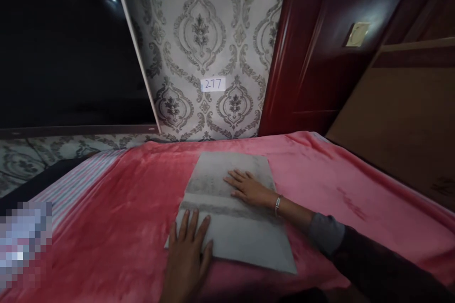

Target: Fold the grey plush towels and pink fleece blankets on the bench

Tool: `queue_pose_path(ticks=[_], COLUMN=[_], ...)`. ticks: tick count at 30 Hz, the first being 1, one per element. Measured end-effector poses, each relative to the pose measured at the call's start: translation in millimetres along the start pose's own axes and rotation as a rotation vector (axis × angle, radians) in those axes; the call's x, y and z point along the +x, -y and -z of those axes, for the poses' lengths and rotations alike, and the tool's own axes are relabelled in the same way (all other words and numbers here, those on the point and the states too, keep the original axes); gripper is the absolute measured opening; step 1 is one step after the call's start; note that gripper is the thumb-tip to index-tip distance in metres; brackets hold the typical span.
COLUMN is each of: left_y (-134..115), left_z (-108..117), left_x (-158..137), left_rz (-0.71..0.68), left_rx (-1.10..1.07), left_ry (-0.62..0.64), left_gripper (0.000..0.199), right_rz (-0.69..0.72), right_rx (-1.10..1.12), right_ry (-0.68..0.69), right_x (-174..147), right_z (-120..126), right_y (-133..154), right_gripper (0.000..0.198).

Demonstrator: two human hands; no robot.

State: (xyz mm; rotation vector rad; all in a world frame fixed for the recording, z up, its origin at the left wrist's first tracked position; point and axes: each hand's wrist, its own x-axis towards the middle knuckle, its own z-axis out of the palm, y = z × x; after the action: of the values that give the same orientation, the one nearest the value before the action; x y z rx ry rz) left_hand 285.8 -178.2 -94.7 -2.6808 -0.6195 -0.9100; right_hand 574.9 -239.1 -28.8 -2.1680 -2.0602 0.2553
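Observation:
A large grey-white sheet [245, 236], which looks like paper or thin card, lies spread on a red-pink plush blanket [142, 208]. A crease or darker band runs across its middle, and its far half looks smudged grey. My left hand [188, 251] rests at the sheet's near left corner, fingers spread and pointing away from me. On the upper right part of the sheet lies my right hand [250, 187], palm down with its fingers stretched out to the left. A bracelet circles my right wrist. Neither hand grips anything.
Behind the blanket, a patterned wall [202, 33] carries a small paper label [213, 84] reading 277. A large dark screen [71, 57] stands at the left. To the right are a dark red wooden panel [313, 57], a switch plate [357, 34] and a brown cardboard-like board [401, 118].

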Motion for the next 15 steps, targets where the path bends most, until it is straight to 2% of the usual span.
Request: queue_pose_path(ticks=[2, 4, 6, 9, 11, 15], left_y=[-14, -39, -70, -108, -119, -116], left_z=[3, 7, 8, 6, 1, -6], left_x=[8, 18, 27, 31, 29, 20], left_rz=[-0.068, -0.160, -0.249, -0.307, -0.325, -0.377], left_rx=[-0.006, -0.049, -0.120, -0.201, -0.206, -0.166], left_ry=[-0.012, 0.019, 0.093, 0.183, 0.206, 0.186], left_gripper=[0.046, 0.049, 0.061, 0.082, 0.091, 0.097], right_rz=[-0.035, -0.053, -0.057, -0.047, -0.054, -0.145], right_rx=[0.011, 0.003, -0.016, -0.047, -0.071, -0.080], right_ry=[-0.016, -0.045, -0.072, -0.107, -0.134, -0.166], right_x=[-19, -27, -28, -23, -19, -9], right_z=[-3, -5, -6, -8, -8, -7], right_y=[-9, -18, -28, -44, -56, -82], right_gripper=[0.060, 0.060, 0.059, 0.059, 0.058, 0.058])
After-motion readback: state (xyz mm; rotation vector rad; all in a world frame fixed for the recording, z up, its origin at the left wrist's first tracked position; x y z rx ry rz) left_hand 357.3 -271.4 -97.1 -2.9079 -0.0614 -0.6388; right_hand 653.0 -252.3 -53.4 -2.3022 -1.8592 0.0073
